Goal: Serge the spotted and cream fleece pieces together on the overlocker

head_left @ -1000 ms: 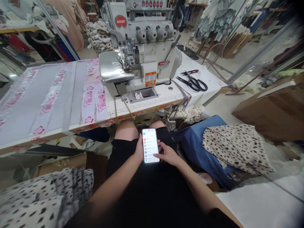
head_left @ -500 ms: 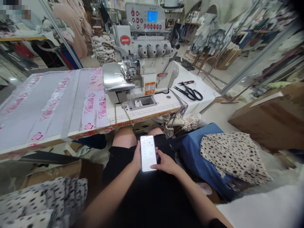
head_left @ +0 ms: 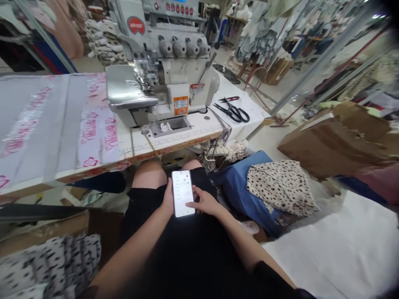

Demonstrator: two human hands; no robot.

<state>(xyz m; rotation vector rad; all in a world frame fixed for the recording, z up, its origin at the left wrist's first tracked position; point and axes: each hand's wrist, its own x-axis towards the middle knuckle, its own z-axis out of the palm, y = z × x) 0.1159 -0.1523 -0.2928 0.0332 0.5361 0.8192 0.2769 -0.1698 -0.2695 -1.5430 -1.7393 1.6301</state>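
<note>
White-lit phone over the lap, upright in portrait, above black shorts, just below the front edge of the desk.

Left hand: curled around the phone's left edge, fingers behind it, holding it. Grip same as half a second ago.

Right hand: fingers folded against the right edge and back of the phone, thumb laid across the lower part of the screen. Half closed, sharing the hold. Thumb sits in much the same spot as before.

Screen: now a pale page with short rows of text and a red mark near the top right corner. Half a second ago it was almost blank white; a second ago it showed a list with small icons.

View has swung right and down. The sewing machine now sits left of centre, its control panel cut off at the top edge; earlier the whole panel showed. Black scissors lie on the white cloth at the desk's right end, unmoved against the machine.

Right of the knees: spotted cloth heaped on a blue cover, now nearer the middle of the view. More of the white sheet at lower right and the cardboard box behind it shows than before.
</note>
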